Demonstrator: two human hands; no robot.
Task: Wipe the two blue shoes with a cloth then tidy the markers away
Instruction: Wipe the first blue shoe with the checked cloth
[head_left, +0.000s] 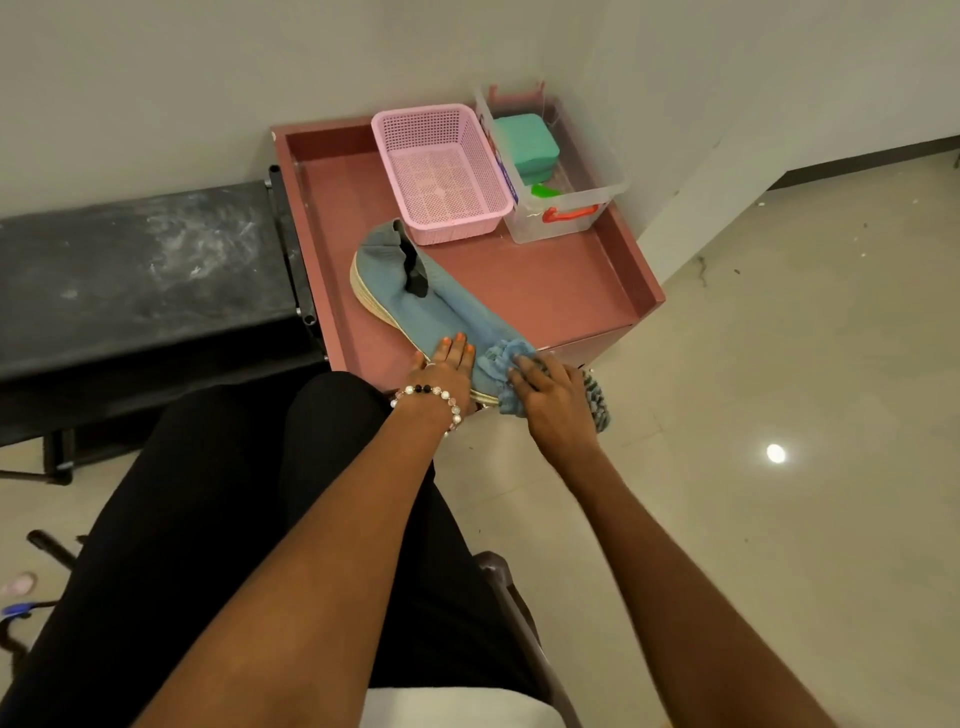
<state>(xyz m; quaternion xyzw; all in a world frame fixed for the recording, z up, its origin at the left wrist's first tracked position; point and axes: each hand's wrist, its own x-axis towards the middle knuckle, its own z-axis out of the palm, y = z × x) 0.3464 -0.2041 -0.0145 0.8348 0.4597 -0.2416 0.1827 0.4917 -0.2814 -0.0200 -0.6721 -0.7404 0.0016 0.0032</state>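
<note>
Two hands: left hand (448, 368), fingers together, presses one blue fabric shoe (415, 291); right hand (551, 395) grips one blue cloth (501, 361).

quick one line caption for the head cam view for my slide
Left hand steadies a blue fabric shoe on a pink tray table while the right hand wipes its toe with a blue cloth.

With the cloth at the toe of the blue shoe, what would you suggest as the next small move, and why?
Probably draw the cloth along the blue shoe toward its heel. The right hand holds the cloth bunched only at the toe end, the left hand steadies the shoe beside it, and the rest of the upper lies uncovered on the pink tray.
</note>
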